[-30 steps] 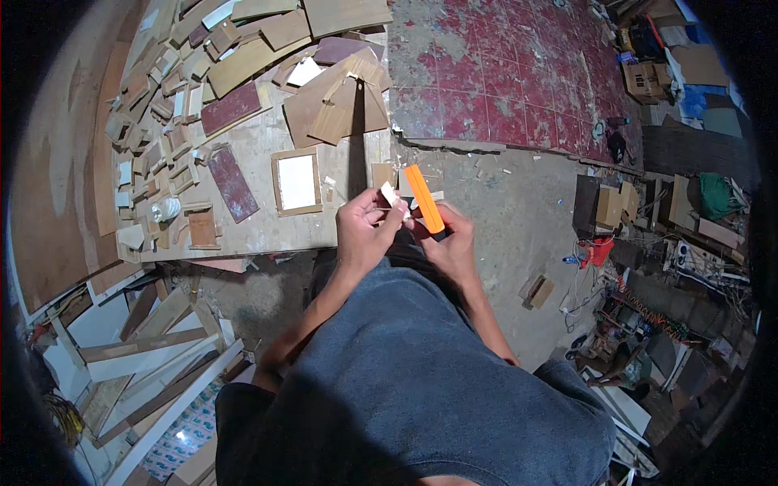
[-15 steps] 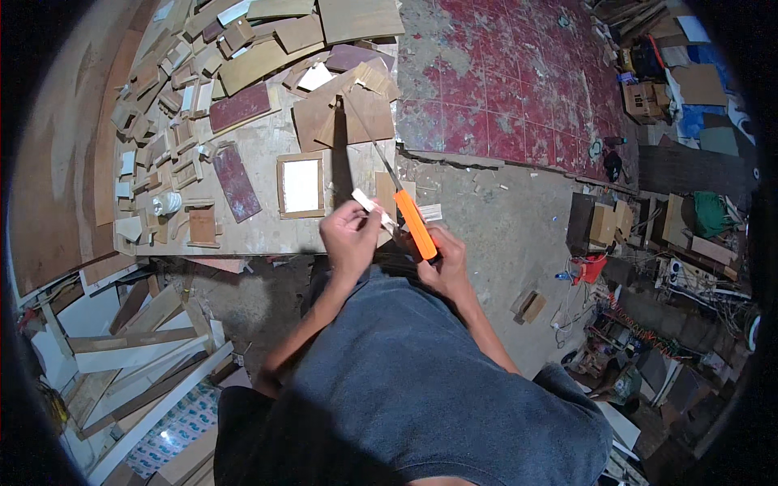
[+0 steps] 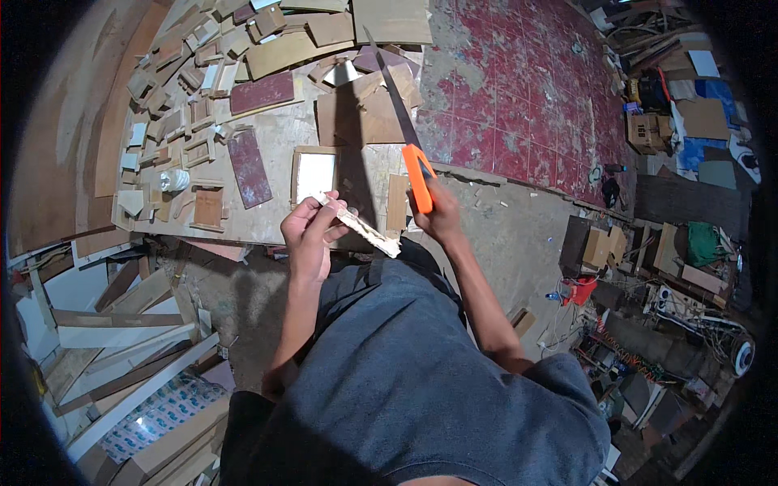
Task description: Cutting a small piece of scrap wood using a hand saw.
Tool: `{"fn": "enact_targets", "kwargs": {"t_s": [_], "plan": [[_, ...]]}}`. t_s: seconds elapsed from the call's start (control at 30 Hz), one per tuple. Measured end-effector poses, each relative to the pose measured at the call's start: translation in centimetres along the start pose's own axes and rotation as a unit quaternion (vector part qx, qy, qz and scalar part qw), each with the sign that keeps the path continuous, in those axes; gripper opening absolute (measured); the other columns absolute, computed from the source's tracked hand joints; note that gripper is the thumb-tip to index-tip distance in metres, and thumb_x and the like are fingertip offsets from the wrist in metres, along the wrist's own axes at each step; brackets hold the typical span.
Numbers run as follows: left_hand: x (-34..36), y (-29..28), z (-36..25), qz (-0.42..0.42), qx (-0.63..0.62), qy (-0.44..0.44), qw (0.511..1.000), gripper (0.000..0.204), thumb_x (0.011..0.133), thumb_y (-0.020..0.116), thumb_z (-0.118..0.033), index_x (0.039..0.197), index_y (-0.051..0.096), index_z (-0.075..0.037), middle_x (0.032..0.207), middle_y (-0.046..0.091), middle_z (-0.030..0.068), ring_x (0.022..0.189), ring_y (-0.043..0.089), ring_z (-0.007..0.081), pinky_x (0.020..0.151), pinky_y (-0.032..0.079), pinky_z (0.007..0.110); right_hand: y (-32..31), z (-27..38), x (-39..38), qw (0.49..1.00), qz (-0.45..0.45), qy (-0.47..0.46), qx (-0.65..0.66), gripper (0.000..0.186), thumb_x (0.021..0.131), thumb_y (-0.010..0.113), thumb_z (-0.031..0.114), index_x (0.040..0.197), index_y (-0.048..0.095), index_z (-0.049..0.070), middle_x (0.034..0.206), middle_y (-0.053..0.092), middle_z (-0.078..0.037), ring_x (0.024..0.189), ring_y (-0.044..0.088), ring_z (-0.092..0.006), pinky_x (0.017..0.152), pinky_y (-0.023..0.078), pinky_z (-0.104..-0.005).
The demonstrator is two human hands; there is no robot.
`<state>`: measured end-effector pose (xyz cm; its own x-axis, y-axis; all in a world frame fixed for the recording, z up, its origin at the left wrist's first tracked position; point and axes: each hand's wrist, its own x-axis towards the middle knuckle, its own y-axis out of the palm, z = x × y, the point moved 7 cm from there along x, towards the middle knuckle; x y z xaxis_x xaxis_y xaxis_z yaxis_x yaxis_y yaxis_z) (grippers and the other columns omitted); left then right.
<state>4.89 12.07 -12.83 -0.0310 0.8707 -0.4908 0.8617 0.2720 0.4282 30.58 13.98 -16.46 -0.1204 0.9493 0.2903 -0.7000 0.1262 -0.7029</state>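
My left hand holds a thin pale strip of wood that slants down to the right in front of my body. My right hand grips the orange handle of a handsaw; its long dark blade points up and away over the workbench. Both hands hover at the near edge of the bench, just below a small wooden frame with a white centre.
The bench carries several wood offcuts, small frames, a dark red board and a white roll of tape. Planks lean at lower left. Red tiled floor lies beyond; boxes and clutter fill the right.
My hands have drawn apart. The saw has swung up so its blade now reaches out over the bench, and the wood strip has tilted and come lower in my left hand.
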Motion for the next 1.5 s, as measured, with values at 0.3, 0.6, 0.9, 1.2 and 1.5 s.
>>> {"fn": "enact_targets", "kwargs": {"t_s": [0.3, 0.6, 0.9, 1.2, 1.5], "plan": [[-4.2, 0.2, -3.8, 0.029, -0.052, 0.063, 0.996, 0.023, 0.097, 0.058, -0.008, 0.117, 0.061, 0.003, 0.099, 0.070, 0.0146, 0.091, 0.071, 0.0186, 0.073, 0.064, 0.030, 12.0, -5.9, 0.7, 0.985, 0.138, -0.056, -0.086, 0.035, 0.069, 0.071, 0.006, 0.100, 0.057, 0.008, 0.098, 0.059, -0.014, 0.084, 0.065, -0.0387, 0.066, 0.054, -0.0481], [-5.7, -0.7, -4.1, 0.020, -0.049, 0.094, 0.994, 0.022, 0.097, 0.059, -0.008, 0.118, 0.058, 0.001, 0.101, 0.070, 0.0183, 0.091, 0.072, 0.0266, 0.078, 0.064, 0.039, 14.7, -7.5, 0.0, 0.947, 0.284, 0.047, -0.146, 0.059, 0.069, 0.079, 0.017, 0.123, 0.058, 0.010, 0.120, 0.061, -0.014, 0.104, 0.063, -0.0380, 0.083, 0.053, -0.0490], [-6.4, -0.3, -4.9, 0.093, -0.095, 0.232, 0.964, 0.020, 0.094, 0.067, -0.009, 0.109, 0.058, 0.000, 0.098, 0.071, 0.0209, 0.093, 0.072, 0.0256, 0.079, 0.064, 0.036, -3.4, 11.1, 5.1, 0.928, -0.030, 0.025, 0.371, 0.035, 0.088, 0.072, 0.027, 0.102, 0.070, -0.005, 0.100, 0.072, -0.017, 0.094, 0.070, -0.0241, 0.083, 0.055, -0.0354], [-7.4, 1.0, -7.2, 0.132, -0.122, 0.301, 0.936, 0.017, 0.093, 0.066, -0.004, 0.107, 0.055, -0.003, 0.093, 0.063, 0.0152, 0.088, 0.068, 0.0215, 0.086, 0.061, 0.051, -9.5, 19.5, 5.1, 0.948, 0.004, -0.134, 0.289, 0.039, 0.074, 0.086, 0.024, 0.098, 0.071, -0.002, 0.096, 0.072, -0.017, 0.090, 0.071, -0.0272, 0.079, 0.055, -0.0342], [-8.6, 1.9, -7.1, 0.149, -0.104, 0.323, 0.929, 0.023, 0.089, 0.072, -0.006, 0.106, 0.057, -0.004, 0.090, 0.068, 0.0176, 0.083, 0.071, 0.0237, 0.083, 0.061, 0.046, -10.0, 20.8, 5.0, 0.966, 0.000, -0.178, 0.185, 0.028, 0.066, 0.088, 0.015, 0.082, 0.070, 0.001, 0.075, 0.067, -0.007, 0.070, 0.065, -0.0201, 0.077, 0.056, -0.0399]]}}
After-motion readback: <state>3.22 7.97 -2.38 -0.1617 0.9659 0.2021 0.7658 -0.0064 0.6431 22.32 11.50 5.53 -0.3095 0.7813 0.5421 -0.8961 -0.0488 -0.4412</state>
